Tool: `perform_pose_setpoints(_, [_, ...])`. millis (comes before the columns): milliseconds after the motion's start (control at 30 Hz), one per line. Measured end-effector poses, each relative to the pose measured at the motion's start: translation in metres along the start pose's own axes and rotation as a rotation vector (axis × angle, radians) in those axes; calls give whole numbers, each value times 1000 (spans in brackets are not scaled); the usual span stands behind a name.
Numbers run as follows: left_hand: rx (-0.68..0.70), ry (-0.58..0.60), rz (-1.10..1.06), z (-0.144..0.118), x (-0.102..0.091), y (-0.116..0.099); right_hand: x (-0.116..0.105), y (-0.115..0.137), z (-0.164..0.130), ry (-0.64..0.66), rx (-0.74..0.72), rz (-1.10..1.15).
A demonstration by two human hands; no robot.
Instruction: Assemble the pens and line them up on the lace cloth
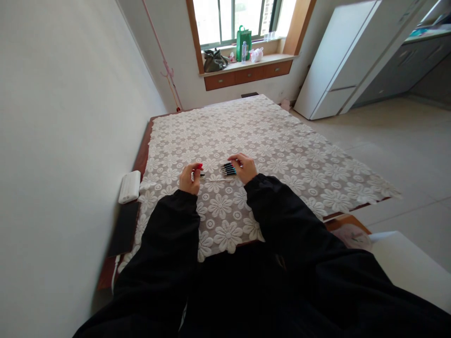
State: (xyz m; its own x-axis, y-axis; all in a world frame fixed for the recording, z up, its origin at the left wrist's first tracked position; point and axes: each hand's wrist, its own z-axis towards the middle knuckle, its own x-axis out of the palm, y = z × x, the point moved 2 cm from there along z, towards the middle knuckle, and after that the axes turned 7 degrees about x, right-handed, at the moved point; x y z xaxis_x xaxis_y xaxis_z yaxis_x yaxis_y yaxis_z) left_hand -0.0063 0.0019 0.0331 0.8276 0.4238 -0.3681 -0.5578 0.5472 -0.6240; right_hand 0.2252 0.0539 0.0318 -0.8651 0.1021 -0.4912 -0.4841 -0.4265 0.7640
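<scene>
My left hand [190,179] is above the tablecloth with thumb and fingers bent into a pinch. A small bright red spot [199,166] shows at its fingertips; I cannot tell what it is. Just under those fingers, a short dark tip [202,175] sticks out. Several dark pens [229,169] with pale points lie side by side in a row, points to the left. Over their right ends my right hand [245,168] is curled, and what its fingers pinch is hidden. A thin whitish stick [221,180] lies in front of the pens, between both hands.
A flowered lace cloth [229,234] covers the table. At the left edge, against the wall, are a white power bank [130,187] and a black flat object [124,228] with a white cable [114,274]. Bags stand on the windowsill [271,59]; a white fridge [338,56] is at right.
</scene>
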Motion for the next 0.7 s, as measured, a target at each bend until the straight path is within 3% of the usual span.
perform_pose_setpoints(100, [-26, 22, -13, 0, -1, 2, -3, -3, 3, -10, 7, -16])
perform_pose_setpoints(233, [-63, 72, -40, -1, -1, 7, 10, 0, -7, 232, -211, -188])
perform_pose_setpoints(333, [-49, 111, -27, -2, -1, 9, 20, 2, -16, 328, -296, -305])
perform_pose_setpoints(567, [3, 215, 36, -1, -1, 5, 22, 0, -17, 353, -321, -375])
perform_pose_setpoints(700, [-33, 191, -6, 0, 1, 5, 22, 3, -18, 403, -315, -384])
